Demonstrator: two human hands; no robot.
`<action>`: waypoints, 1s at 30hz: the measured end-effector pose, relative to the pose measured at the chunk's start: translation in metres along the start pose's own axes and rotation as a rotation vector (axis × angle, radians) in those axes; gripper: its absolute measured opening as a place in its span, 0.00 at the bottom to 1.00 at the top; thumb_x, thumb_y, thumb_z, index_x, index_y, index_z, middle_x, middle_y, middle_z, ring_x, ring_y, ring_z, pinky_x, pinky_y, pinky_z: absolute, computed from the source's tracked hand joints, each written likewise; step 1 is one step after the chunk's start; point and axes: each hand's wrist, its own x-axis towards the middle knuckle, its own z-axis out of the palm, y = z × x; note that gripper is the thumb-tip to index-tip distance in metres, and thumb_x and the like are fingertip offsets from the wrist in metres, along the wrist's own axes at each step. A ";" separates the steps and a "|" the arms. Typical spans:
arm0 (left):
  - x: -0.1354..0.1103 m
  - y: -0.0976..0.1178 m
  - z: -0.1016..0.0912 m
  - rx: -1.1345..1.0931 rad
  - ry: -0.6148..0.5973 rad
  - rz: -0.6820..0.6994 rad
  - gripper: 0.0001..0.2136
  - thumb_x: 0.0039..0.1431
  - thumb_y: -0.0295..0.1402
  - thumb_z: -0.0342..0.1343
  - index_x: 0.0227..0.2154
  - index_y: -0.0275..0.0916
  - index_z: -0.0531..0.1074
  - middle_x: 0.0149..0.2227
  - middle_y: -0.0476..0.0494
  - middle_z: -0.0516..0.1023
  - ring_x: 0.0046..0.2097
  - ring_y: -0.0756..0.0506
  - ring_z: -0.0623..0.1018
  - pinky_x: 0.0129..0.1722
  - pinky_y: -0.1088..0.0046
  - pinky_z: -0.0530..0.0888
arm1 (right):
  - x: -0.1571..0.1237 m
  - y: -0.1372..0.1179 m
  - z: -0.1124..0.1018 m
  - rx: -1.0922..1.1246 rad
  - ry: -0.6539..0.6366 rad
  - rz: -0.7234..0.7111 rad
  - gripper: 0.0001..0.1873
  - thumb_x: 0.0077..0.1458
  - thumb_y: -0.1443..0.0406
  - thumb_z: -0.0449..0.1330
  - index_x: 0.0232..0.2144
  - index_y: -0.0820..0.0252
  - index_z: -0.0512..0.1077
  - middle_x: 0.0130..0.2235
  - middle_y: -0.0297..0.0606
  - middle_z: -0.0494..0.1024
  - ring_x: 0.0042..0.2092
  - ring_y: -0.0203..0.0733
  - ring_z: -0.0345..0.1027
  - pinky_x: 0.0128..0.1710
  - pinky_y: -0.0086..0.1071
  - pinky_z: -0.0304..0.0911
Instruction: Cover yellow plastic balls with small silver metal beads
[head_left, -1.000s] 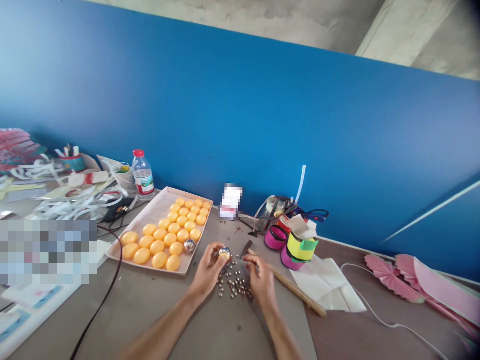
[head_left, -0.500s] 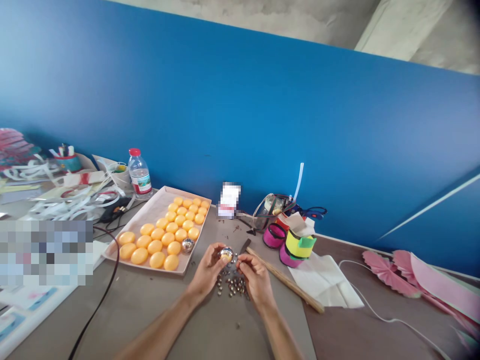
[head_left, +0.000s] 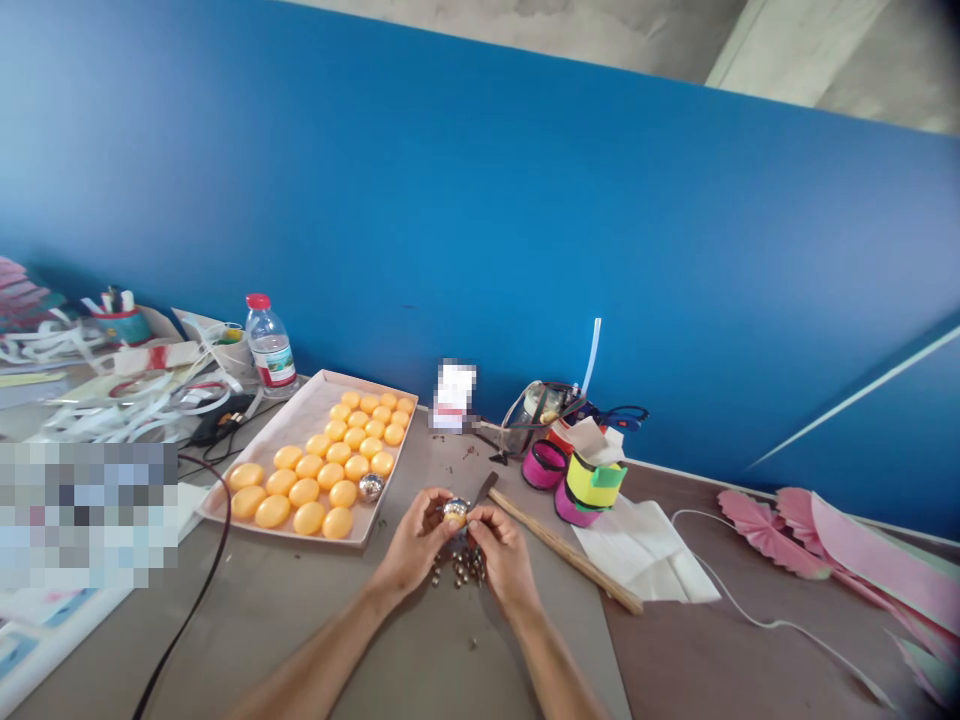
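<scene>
Between the fingers of my left hand [head_left: 417, 540] is a small yellow ball [head_left: 455, 513], partly covered with shiny silver studs. My right hand [head_left: 501, 548] is closed in a pinch against the ball's right side; whatever sits between its fingertips is too small to make out. Just below both hands lies a loose pile of silver studs [head_left: 459, 572], partly hidden by the fingers. On the left stands a shallow pale tray [head_left: 289, 420] with several plain yellow balls [head_left: 304, 492] in rows. One ball fully covered in silver [head_left: 371, 487] rests at its right edge.
A wooden-handled hammer [head_left: 570, 548] lies right of my hands. Beyond it are pink and yellow rolls [head_left: 590, 488], white paper [head_left: 649, 550] and pink pleated paper [head_left: 772, 530]. A water bottle [head_left: 271, 345] stands behind the tray. A dark cable [head_left: 217, 570] crosses the left side.
My right hand has moved left from above the studs and now meets the ball. My left hand still holds the ball. The whole view has shifted slightly.
</scene>
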 end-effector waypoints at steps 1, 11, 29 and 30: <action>0.000 0.000 0.000 0.004 -0.006 0.000 0.14 0.49 0.38 0.57 0.38 0.39 0.64 0.37 0.46 0.72 0.40 0.47 0.73 0.40 0.70 0.70 | 0.000 0.000 0.000 0.004 0.001 0.006 0.09 0.45 0.60 0.58 0.27 0.60 0.70 0.26 0.32 0.69 0.28 0.34 0.59 0.29 0.26 0.56; -0.002 -0.004 -0.002 0.048 -0.031 0.015 0.14 0.51 0.37 0.55 0.40 0.39 0.64 0.38 0.44 0.71 0.39 0.46 0.72 0.39 0.71 0.70 | 0.000 0.000 -0.001 0.026 -0.032 0.036 0.10 0.45 0.59 0.59 0.26 0.60 0.69 0.24 0.29 0.66 0.26 0.33 0.57 0.28 0.26 0.54; -0.003 -0.003 -0.005 0.177 -0.055 0.070 0.13 0.53 0.37 0.54 0.41 0.38 0.66 0.40 0.42 0.73 0.41 0.45 0.73 0.42 0.69 0.69 | 0.000 0.002 -0.002 0.054 -0.058 0.123 0.08 0.45 0.60 0.59 0.25 0.59 0.67 0.21 0.29 0.65 0.24 0.33 0.58 0.24 0.25 0.53; -0.003 -0.003 -0.005 0.180 -0.052 0.072 0.13 0.53 0.37 0.54 0.41 0.38 0.66 0.40 0.43 0.73 0.41 0.45 0.73 0.42 0.69 0.70 | 0.000 0.001 -0.002 0.052 -0.058 0.125 0.08 0.45 0.60 0.58 0.25 0.59 0.67 0.21 0.29 0.65 0.23 0.33 0.58 0.23 0.25 0.53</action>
